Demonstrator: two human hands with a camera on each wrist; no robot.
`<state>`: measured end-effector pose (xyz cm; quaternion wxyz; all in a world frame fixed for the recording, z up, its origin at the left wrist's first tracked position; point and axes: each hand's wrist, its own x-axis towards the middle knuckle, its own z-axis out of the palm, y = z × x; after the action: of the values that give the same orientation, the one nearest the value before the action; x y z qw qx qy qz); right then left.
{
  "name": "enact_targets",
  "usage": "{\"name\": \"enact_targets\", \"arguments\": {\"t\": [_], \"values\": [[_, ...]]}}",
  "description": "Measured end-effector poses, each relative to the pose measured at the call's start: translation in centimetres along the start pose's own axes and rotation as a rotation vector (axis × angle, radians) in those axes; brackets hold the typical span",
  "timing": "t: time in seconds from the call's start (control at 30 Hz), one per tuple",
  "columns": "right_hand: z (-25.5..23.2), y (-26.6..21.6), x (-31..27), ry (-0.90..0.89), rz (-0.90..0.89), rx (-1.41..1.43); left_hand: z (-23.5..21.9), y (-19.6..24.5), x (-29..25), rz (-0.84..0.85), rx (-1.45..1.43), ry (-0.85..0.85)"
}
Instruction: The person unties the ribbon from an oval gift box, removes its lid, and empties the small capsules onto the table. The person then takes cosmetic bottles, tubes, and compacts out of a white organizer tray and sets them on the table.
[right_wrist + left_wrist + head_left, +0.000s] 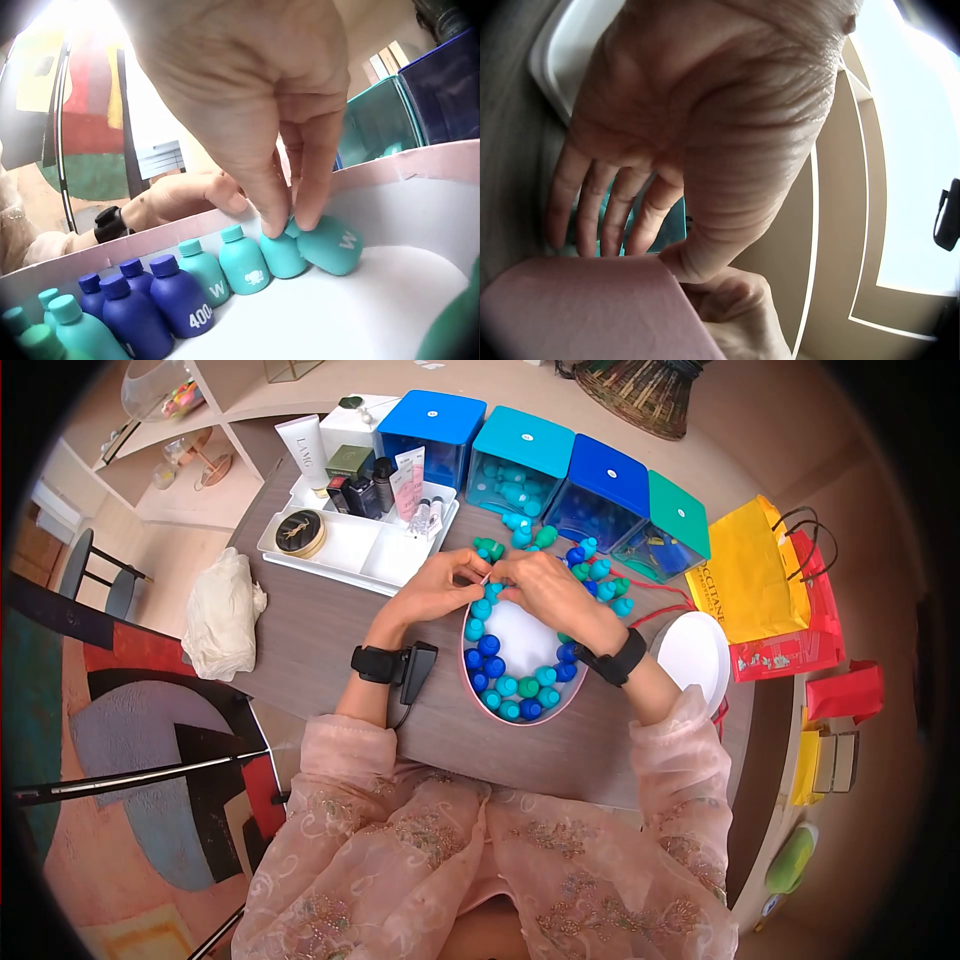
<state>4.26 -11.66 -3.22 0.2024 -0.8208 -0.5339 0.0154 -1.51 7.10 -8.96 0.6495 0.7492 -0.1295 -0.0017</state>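
Observation:
A pink-walled box (541, 718) with a white floor stands on the table, small turquoise, blue and green bottles (481, 664) lined along its inner wall. At its far side, my right hand (550, 592) pinches a tilted turquoise bottle (339, 247) by the cap between thumb and fingers. That bottle leans beside an upright turquoise one (282, 256) at the wall. My left hand (436, 588) is at the far left rim. In the left wrist view its fingers (592, 202) reach down straight outside the pink wall, with the thumb at the rim's edge.
Blue and teal lidded bins (520, 442) stand along the back, with loose bottles (545, 537) before them. A white cosmetics tray (350, 575) is at back left, a white cloth bundle (222, 615) further left. On the right are a white lid (692, 660) and a yellow bag (745, 585).

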Motion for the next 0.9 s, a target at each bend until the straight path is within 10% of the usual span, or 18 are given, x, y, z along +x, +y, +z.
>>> {"name": "enact_targets", "arguments": {"t": [0.9], "values": [[-0.72, -0.09, 0.37, -0.069, -0.119, -0.174, -0.02, 0.93, -0.19, -0.039, 0.022, -0.027]]}}
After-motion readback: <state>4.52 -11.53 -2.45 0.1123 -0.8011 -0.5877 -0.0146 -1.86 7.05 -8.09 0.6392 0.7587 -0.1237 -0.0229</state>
